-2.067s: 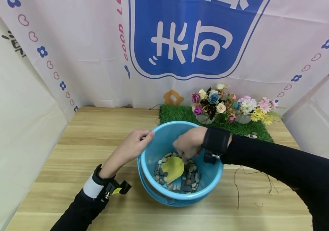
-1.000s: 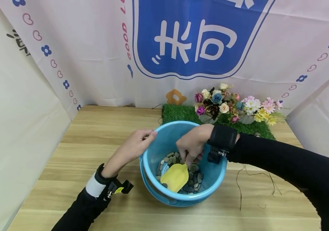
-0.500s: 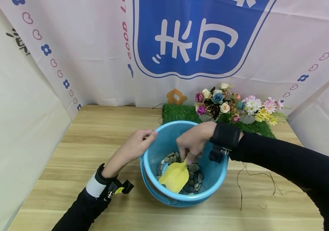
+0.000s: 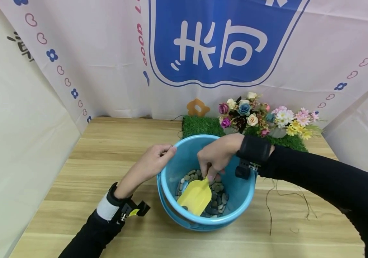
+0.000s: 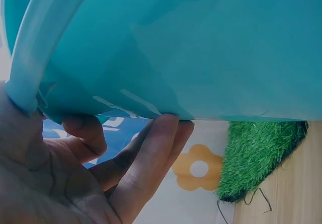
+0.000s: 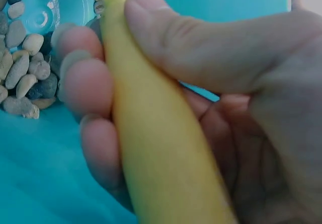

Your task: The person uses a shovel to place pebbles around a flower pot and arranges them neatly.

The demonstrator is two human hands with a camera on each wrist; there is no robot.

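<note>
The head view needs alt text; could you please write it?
A person's right hand holds a yellow scoop inside a blue bucket that contains pebbles; the left hand grips the rim. Behind, flowers stand on a grass mat.

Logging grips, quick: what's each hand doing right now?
Left hand: holding the bucket at its rim.
Right hand: holding the scoop by its handle.

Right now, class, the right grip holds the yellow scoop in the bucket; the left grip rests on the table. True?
Not the table: the left grip holds the bucket's rim, as the head view shows; the right grip holds the yellow scoop inside.
</note>
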